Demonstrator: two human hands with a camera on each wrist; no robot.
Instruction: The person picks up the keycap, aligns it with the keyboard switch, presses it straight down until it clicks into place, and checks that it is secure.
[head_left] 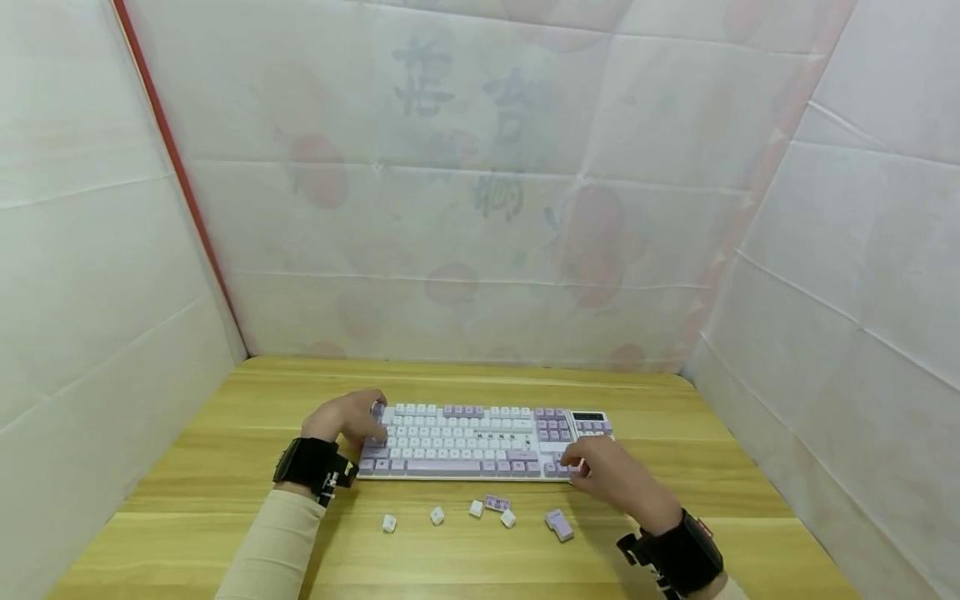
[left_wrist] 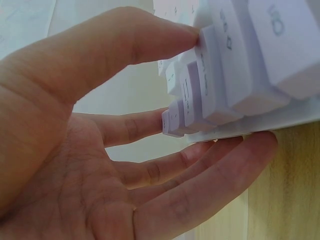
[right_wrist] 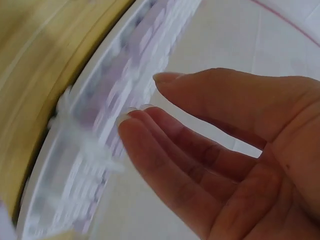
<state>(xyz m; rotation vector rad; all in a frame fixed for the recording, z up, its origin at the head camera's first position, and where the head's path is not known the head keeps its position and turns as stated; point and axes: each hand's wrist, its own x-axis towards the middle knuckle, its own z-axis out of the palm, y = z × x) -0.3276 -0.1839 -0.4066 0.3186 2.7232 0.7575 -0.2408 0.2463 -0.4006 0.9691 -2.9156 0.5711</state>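
Note:
A white and purple keyboard (head_left: pixel 450 467) lies on the wooden table. My left hand (head_left: pixel 348 419) holds its left end; in the left wrist view the thumb (left_wrist: pixel 165 37) rests on the edge keys, and the other fingers (left_wrist: pixel 240 160) reach along and below the rim. Over the lower right keys hovers my right hand (head_left: pixel 611 471), its fingers (right_wrist: pixel 160 155) loosely bent and apart from the thumb, with nothing between them. Beside it in the right wrist view is a blurred, pale translucent thing (right_wrist: pixel 82 137) over the keyboard; its kind is unclear. Several dark switches (head_left: pixel 502 436) show where keycaps are off.
In front of the keyboard lie several loose white keycaps (head_left: pixel 437 516), a purple patterned piece (head_left: pixel 497 502) and purple keycaps (head_left: pixel 558 525). The table (head_left: pixel 420 567) is bounded by pale cloth walls (head_left: pixel 450 317) at the back and both sides.

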